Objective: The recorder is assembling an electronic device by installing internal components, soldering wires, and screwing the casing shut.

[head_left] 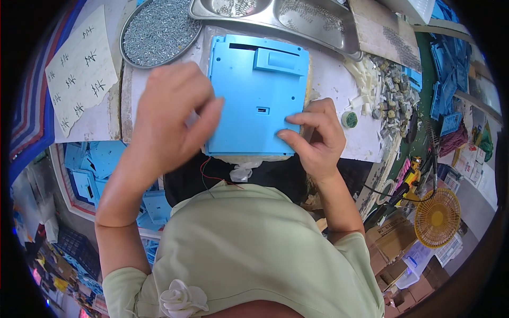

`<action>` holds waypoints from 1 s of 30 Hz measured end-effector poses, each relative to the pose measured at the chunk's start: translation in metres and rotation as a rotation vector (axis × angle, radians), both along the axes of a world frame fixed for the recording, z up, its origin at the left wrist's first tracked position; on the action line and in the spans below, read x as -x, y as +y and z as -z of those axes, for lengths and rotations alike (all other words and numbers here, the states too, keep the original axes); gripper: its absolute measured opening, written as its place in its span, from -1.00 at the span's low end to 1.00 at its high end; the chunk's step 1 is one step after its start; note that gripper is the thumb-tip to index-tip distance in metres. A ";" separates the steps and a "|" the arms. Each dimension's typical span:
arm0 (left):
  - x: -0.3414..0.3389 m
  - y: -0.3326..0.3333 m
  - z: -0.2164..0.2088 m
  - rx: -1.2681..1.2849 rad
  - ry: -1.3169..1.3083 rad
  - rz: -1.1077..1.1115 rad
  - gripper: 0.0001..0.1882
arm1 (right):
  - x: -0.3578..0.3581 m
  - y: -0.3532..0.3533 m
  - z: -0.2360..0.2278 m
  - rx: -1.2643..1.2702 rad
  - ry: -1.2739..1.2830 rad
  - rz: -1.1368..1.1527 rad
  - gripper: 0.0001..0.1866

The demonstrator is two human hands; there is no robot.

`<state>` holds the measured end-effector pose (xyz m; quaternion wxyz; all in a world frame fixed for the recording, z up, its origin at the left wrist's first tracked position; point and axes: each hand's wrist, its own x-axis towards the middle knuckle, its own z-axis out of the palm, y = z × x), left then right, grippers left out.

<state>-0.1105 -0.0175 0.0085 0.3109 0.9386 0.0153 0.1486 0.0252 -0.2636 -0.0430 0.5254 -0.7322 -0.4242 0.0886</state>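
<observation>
Blue moulded housing panel at the worktop's near edge, two hands over it

Surroundings: worktop (pixel 363 146), whitish, worn. Far left corner: round metal tray (pixel 122 43), filled with loose screws (pixel 161 32). Left edge: torn paper sheet (pixel 79 69) with black handwritten marks. Far edge: stainless-steel compartment tray (pixel 272 17) holding small metal parts; just beside it, towards the far right corner, a cardboard piece (pixel 379 24) with more small parts. Right edge: heap of white plastic pieces (pixel 362 79), adjoining a pile of small greyish components (pixel 391 98); nearer, a small round green-faced item (pixel 349 120). Below the left part of the near edge: further blue mouldings (pixel 85 183). At the near edge: thin red wire (pixel 203 168).

Obstructions: left hand (pixel 177 108), motion-blurred, in front of the panel's left edge; fingers bent, thumb apart; contact and contents cannot be told. Right hand (pixel 321 135) covers part of the panel's right edge, thumb and forefinger tips slightly apart on its face; whether the other fingers grip it cannot be told.

Principal item: blue housing panel (pixel 244 85), mid-worktop, lying flat by the near edge. Squarish, smooth; long dark slot along its far side, raised rectangular block at far right, small dark-centred port near the middle, dark holes towards the corners.
</observation>
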 end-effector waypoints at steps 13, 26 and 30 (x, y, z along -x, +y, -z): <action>0.005 -0.029 -0.002 0.098 -0.049 0.035 -0.81 | -0.056 -0.004 -0.038 0.019 -0.079 0.077 -0.68; -0.003 -0.032 -0.009 0.177 -0.059 0.029 -0.78 | -0.097 0.015 -0.077 0.328 -0.210 0.106 -0.82; -0.019 -0.036 -0.005 0.143 -0.055 0.116 -0.74 | -0.148 0.055 -0.094 -0.330 -0.193 0.142 -0.63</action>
